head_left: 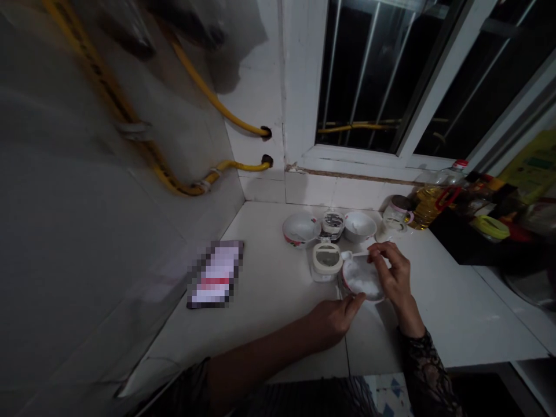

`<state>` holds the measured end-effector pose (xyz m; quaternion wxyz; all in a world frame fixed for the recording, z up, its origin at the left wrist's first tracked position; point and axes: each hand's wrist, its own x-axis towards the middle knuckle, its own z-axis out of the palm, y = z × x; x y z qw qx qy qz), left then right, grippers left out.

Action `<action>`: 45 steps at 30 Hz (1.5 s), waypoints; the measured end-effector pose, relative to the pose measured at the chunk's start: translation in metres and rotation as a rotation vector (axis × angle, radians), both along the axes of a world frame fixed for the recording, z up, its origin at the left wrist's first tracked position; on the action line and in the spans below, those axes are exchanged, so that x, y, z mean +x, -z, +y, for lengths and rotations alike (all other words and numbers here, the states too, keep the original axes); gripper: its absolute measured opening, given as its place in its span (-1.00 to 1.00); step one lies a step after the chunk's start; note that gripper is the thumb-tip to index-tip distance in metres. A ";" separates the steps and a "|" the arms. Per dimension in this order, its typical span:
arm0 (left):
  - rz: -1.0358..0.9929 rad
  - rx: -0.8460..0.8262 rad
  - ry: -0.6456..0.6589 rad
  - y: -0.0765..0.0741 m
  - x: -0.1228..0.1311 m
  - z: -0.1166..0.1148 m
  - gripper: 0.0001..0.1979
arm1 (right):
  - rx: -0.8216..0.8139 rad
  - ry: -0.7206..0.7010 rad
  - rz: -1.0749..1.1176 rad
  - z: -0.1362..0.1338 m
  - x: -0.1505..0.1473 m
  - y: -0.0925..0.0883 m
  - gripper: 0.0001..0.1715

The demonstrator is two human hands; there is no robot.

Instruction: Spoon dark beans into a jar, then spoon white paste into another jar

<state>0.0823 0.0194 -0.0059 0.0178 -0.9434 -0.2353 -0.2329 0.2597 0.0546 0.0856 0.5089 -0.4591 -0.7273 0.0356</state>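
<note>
My left hand (334, 321) grips the near rim of a bowl (345, 284) that holds a heap of white powder (365, 277). Between the fingers of my right hand (393, 275) is the handle of a small white spoon (347, 255). The spoon's head is over the bowl's far left edge, close to a lidded seasoning jar (326, 262). Behind that jar stands a second seasoning jar (332, 225) with dark contents. White bowls flank it: one on the left (300, 229) with a red pattern, another on the right (359, 227).
A pixelated phone-like object (216, 275) lies on the white counter (269, 324) at left. Toward the back right stand a glass jar (396, 217), an oil bottle (428, 205) and a dark box (454, 237) of containers. Yellow pipes (208, 92) run along the wall beside a window (369, 75).
</note>
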 end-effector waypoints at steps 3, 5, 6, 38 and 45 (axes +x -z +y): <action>0.027 0.003 0.004 0.003 -0.001 0.001 -0.45 | -0.159 0.167 0.128 0.004 0.021 0.002 -0.79; 0.042 0.008 0.013 0.004 -0.001 0.002 -0.45 | -0.239 0.236 0.105 0.007 0.033 0.004 -0.77; 0.043 0.011 0.022 0.004 -0.001 0.002 -0.44 | -0.265 0.262 0.074 0.009 0.037 0.004 -0.77; 0.061 -0.068 0.041 0.006 0.001 0.004 -0.39 | -0.563 0.072 0.591 0.020 0.030 0.003 -0.87; 0.080 -0.109 0.037 0.005 0.000 0.004 -0.35 | -0.546 0.057 0.579 0.021 0.033 0.003 -0.85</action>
